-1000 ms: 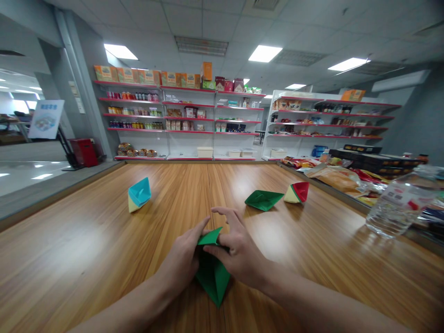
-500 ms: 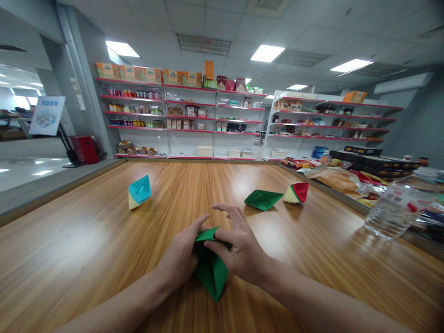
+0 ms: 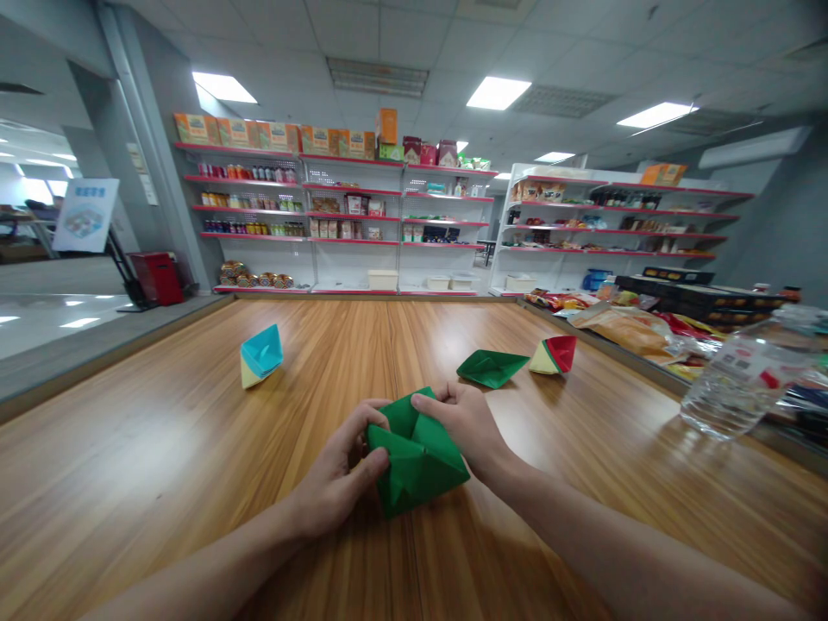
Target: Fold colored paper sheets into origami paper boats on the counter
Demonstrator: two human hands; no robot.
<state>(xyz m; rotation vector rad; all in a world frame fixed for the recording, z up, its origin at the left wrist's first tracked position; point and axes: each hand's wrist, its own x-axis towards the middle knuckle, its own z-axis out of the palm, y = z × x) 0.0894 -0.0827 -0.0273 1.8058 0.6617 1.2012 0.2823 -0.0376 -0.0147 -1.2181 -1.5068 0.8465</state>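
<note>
A green folded-paper boat (image 3: 420, 470) is between my hands, low over the near middle of the wooden table (image 3: 213, 474). Its top is spread apart, so the hollow inside shows. My left hand (image 3: 346, 466) pinches the left edge, thumb on the near wall and fingers behind. At the far right rim, my right hand (image 3: 462, 423) grips the paper with its thumb on top; its other fingers are partly hidden. Beyond stand another green paper boat (image 3: 492, 369), a red and yellow paper boat (image 3: 553, 355) and a blue and yellow paper boat (image 3: 261, 355).
A large clear plastic bottle (image 3: 743, 371) stands at the right, near packaged snacks (image 3: 630, 332) and black boxes (image 3: 699, 297). Stocked shelves (image 3: 353, 216) line the back. A sign on a stand (image 3: 86, 216) and a red box (image 3: 157, 278) are at the left.
The green paper boat has turned and come up, and its top is spread wider. My left hand has shifted to its left edge, my right hand to the far right rim.
</note>
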